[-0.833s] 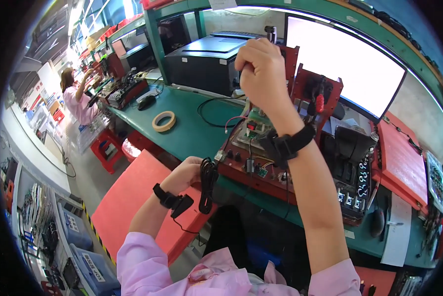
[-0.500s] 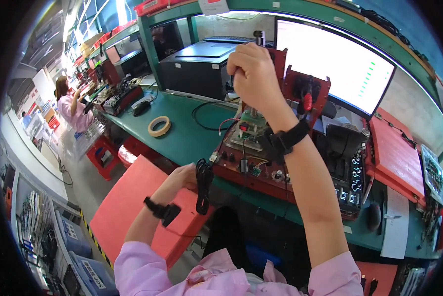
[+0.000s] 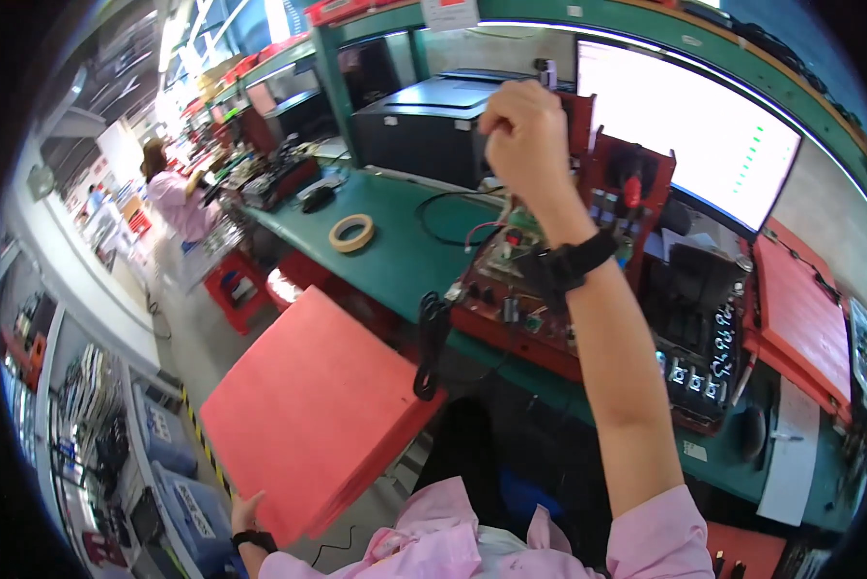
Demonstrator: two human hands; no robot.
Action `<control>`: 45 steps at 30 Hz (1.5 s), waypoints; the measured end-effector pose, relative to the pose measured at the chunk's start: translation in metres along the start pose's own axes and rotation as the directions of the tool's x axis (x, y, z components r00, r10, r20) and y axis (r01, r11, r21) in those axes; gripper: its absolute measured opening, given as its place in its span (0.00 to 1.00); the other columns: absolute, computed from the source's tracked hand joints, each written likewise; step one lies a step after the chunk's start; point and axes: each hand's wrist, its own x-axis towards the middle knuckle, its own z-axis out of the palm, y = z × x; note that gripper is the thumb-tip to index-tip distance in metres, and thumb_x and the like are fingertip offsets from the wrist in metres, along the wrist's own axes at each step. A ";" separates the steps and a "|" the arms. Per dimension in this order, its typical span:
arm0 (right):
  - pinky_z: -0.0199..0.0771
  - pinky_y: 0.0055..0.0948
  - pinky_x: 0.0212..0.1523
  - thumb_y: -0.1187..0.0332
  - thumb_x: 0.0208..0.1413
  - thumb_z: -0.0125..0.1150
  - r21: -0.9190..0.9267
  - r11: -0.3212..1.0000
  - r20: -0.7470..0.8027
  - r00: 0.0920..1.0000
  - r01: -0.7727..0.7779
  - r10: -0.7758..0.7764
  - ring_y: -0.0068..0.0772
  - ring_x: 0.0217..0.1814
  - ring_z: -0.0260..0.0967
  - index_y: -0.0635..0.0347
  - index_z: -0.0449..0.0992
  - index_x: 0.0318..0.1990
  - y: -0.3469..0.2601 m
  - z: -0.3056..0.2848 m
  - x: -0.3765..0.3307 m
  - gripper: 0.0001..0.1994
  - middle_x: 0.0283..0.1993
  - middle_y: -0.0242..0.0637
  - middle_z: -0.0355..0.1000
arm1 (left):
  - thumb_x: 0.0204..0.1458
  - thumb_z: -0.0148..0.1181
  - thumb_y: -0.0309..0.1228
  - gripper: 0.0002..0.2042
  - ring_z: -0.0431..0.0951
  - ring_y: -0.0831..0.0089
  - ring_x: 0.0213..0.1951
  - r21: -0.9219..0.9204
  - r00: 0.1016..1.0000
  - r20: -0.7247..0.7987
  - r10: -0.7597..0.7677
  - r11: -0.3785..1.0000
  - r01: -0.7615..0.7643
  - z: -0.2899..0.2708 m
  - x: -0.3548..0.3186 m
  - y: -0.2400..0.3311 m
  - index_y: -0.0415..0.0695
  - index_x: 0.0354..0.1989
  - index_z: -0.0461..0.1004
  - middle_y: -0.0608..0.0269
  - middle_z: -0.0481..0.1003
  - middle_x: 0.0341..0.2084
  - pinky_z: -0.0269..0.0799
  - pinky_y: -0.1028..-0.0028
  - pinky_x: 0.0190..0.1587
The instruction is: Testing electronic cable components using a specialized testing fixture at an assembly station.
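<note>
While the right hand (image 3: 522, 124) was raised in a closed fist at the upper centre of the frame, above a circuit-board fixture (image 3: 511, 280) on the green tabletop (image 3: 395, 256), the left hand (image 3: 243, 513) was seen at the lower left edge, its grip closed on the near corner of a large red foam sheet (image 3: 313, 415). What the fist enclosed, if anything, could not be told. The sheet was held tilted, running from that lower-left corner up toward the tabletop's front edge at mid-frame, beside a dangling black cable (image 3: 428, 338). It was judged light but broad and somewhat flexible, likely to sag or swing when carried by one corner; a hold nearer the middle of a long edge was judged steadier, and its surface soft enough to dent. A roll of tape (image 3: 351, 233) lay on the tabletop at centre left, well apart from both hands. Another person in pink (image 3: 171, 193) worked at upper left.
</note>
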 end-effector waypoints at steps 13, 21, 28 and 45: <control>0.60 0.31 0.28 0.86 0.31 0.44 -0.024 0.996 0.144 0.986 -0.081 0.084 0.40 0.28 0.61 0.66 0.66 0.18 -0.007 -0.004 0.000 0.06 0.20 0.39 0.62 | 0.53 0.57 0.31 0.22 0.73 0.67 0.48 -0.674 0.994 0.039 0.099 0.738 -0.047 -0.003 -0.070 0.101 0.37 0.55 0.63 0.58 0.71 0.48 0.69 0.69 0.49; 0.60 0.30 0.28 0.86 0.31 0.44 -0.044 0.995 0.166 0.982 -0.087 0.093 0.39 0.28 0.61 0.67 0.66 0.19 -0.010 -0.005 0.001 0.07 0.20 0.40 0.62 | 0.60 0.49 0.33 0.22 0.66 0.66 0.56 -0.716 0.874 -0.242 0.421 0.530 -0.454 -0.039 -0.080 0.146 0.39 0.61 0.57 0.58 0.64 0.57 0.62 0.64 0.57; 0.61 0.30 0.29 0.86 0.32 0.44 -0.054 0.996 0.154 0.985 -0.076 0.083 0.40 0.28 0.61 0.67 0.66 0.18 -0.010 -0.002 0.001 0.06 0.21 0.40 0.62 | 0.61 0.46 0.35 0.22 0.64 0.64 0.58 -0.798 0.817 -0.398 0.417 0.282 -0.532 -0.019 -0.050 0.187 0.39 0.61 0.57 0.57 0.62 0.58 0.60 0.60 0.60; 0.63 0.36 0.31 0.83 0.32 0.48 -0.073 0.996 0.148 0.987 -0.049 0.060 0.43 0.27 0.63 0.63 0.66 0.14 -0.009 -0.003 0.006 0.05 0.18 0.38 0.63 | 0.59 0.50 0.40 0.24 0.63 0.62 0.58 -0.969 0.727 0.078 0.682 0.224 -0.107 0.248 0.073 0.383 0.41 0.60 0.58 0.58 0.64 0.56 0.58 0.59 0.60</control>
